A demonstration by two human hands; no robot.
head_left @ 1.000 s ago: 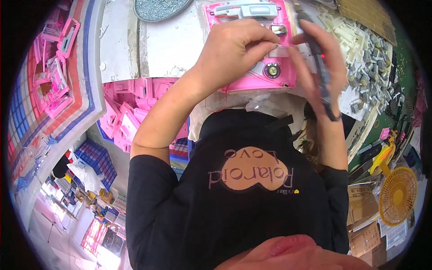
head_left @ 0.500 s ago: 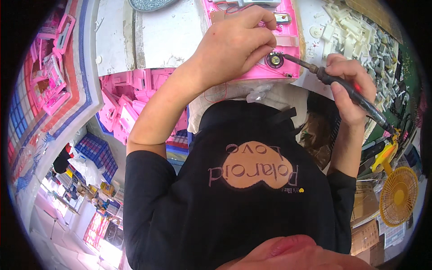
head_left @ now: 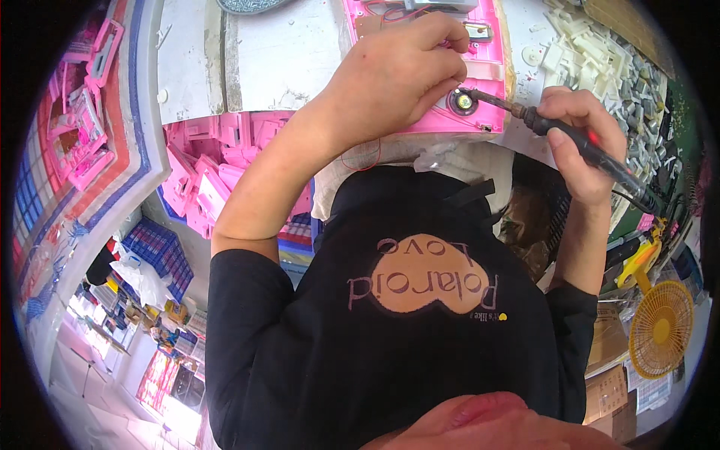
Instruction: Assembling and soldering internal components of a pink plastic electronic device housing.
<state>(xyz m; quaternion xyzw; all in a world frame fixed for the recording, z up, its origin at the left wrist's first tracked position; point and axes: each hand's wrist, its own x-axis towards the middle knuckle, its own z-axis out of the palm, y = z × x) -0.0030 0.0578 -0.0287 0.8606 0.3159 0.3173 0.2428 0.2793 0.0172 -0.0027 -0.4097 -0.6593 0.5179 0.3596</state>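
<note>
A pink plastic housing (head_left: 489, 120) lies on the work surface in front of me, with a small round black speaker (head_left: 463, 103) in its near right part. My right hand (head_left: 590, 178) grips a black-handled soldering iron (head_left: 559, 129), and the tip reaches the speaker's upper rim. Over the housing, just left of the speaker, my left hand (head_left: 394, 79) is closed in a pinch. What lies between its fingertips is too small to make out. A thin red wire (head_left: 361, 166) hangs in a loop below that hand.
White plastic parts (head_left: 581, 56) and many grey pieces (head_left: 637, 112) are heaped at the right. Pink shells (head_left: 214, 184) fill a container below the table's left side. A blue-grey dish (head_left: 251, 4) stands at the far edge. A yellow fan (head_left: 661, 330) is at the lower right.
The soldering iron's tip has shifted slightly left along the speaker's upper rim. Both hands keep their grips, and the housing sits slightly farther right in view.
</note>
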